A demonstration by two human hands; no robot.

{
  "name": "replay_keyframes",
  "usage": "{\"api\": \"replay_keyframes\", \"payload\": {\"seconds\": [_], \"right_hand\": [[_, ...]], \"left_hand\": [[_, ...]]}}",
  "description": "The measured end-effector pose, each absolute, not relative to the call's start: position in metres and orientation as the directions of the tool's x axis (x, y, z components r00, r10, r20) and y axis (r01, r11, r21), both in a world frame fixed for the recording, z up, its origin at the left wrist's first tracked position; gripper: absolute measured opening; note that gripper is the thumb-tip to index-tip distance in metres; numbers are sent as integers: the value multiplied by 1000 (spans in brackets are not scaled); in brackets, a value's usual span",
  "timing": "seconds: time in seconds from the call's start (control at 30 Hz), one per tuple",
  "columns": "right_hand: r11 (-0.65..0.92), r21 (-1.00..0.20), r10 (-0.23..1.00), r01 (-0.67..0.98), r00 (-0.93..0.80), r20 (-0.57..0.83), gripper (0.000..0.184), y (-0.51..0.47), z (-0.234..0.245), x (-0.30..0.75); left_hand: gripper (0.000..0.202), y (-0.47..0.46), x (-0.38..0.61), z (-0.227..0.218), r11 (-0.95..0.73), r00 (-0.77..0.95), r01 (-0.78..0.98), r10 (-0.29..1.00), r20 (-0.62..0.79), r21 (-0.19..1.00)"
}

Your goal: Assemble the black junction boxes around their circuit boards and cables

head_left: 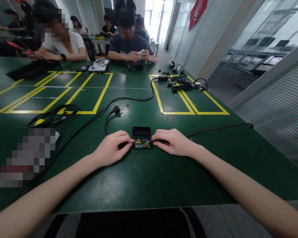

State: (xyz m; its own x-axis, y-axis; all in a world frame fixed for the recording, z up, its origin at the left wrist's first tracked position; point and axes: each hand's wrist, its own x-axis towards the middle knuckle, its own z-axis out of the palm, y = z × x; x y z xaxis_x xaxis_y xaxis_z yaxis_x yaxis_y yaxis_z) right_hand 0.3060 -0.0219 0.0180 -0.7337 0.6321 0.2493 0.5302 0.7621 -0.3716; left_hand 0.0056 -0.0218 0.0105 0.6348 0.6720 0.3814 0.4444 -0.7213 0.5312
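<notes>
An opened black power adapter lies on the green table in front of me, its green circuit board showing. Its black lid rests just behind it. My left hand pinches the cable at the adapter's left end, fingers closed. My right hand grips the cable at the right end, fingers curled. A black cord with a plug runs off to the left rear, and another cord trails right.
Yellow tape rectangles mark the table. A coiled black cable lies at left, a pile of adapters and cords at back right. Two people sit across the table, hands busy with parts. A blurred object sits at left.
</notes>
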Motion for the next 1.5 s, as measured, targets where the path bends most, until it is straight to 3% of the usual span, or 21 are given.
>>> {"api": "replay_keyframes", "payload": {"seconds": [0.47, 0.77, 0.87, 0.97, 1.1, 1.17, 1.27, 1.5], "right_hand": [[842, -273, 537, 465, -764, 358, 21, -17, 15, 304], [839, -324, 538, 437, -757, 371, 20, -15, 14, 303], [831, -327, 556, 450, -679, 479, 19, -15, 9, 299], [745, -345, 652, 572, -513, 558, 16, -11, 1, 292], [622, -411, 772, 667, -432, 467, 27, -4, -6, 285], [597, -473, 800, 648, -438, 410, 23, -4, -4, 284], [519, -621, 852, 587, -414, 320, 19, -6, 1, 284], [296, -884, 936, 362, -296, 192, 24, -12, 10, 286]], "left_hand": [[19, -20, 7, 9, -736, 646, 503, 668, 368, 454], [16, -20, 7, 11, -742, 657, 499, 660, 363, 447], [17, -22, 7, 12, -746, 666, 491, 654, 358, 449], [25, -24, 8, 14, -761, 688, 466, 632, 356, 451], [31, -27, 12, 15, -784, 723, 450, 601, 340, 428], [29, -28, 13, 14, -781, 717, 458, 607, 343, 425], [29, -29, 15, 12, -770, 692, 471, 626, 361, 431], [64, -27, 14, 6, -721, 608, 519, 689, 394, 460]]}}
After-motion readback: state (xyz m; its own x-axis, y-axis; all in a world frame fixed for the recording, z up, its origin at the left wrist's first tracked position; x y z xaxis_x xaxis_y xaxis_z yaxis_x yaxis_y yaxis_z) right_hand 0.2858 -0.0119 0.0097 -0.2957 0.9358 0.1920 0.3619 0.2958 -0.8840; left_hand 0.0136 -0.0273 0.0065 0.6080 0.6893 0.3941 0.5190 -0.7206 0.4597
